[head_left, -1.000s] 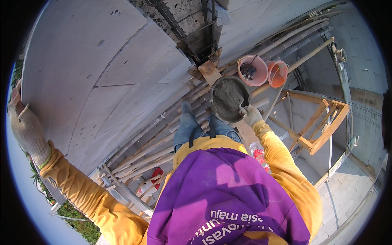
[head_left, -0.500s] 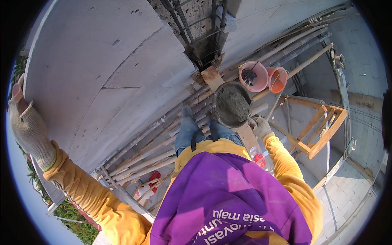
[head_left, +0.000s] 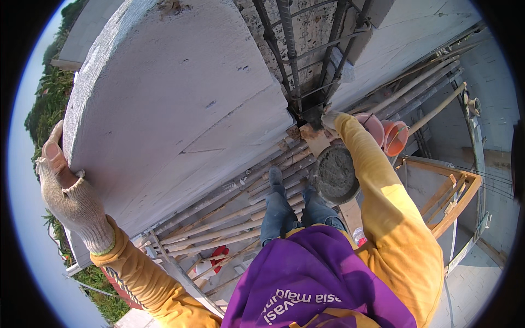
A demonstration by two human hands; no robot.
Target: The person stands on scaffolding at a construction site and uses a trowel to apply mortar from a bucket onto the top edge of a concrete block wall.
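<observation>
My left hand (head_left: 74,199), in a knitted glove with bare fingertips, grips the outer edge of a pale block wall (head_left: 208,104); its thumb lies on the near face. My gloved right hand (head_left: 330,119) reaches forward to the foot of a gap in the wall. It is closed on what looks like a trowel (head_left: 313,116) carrying dark grey mortar, only partly visible. Steel reinforcing bars (head_left: 288,44) rise in that gap. Below my right forearm, a dark bucket (head_left: 340,201) of wet grey mortar (head_left: 336,170) stands on a plank (head_left: 317,143).
Under my feet (head_left: 275,177) lie bamboo poles (head_left: 219,235) with gaps between them. Two buckets, one pink (head_left: 372,127) and one orange (head_left: 396,139), stand beyond my right arm. A wooden frame (head_left: 456,205) is at the right. Greenery lies below, past the wall's left edge.
My right hand has moved from beside the mortar bucket, forward and up to the foot of the gap. The view has shifted; my left hand stays on the wall edge.
</observation>
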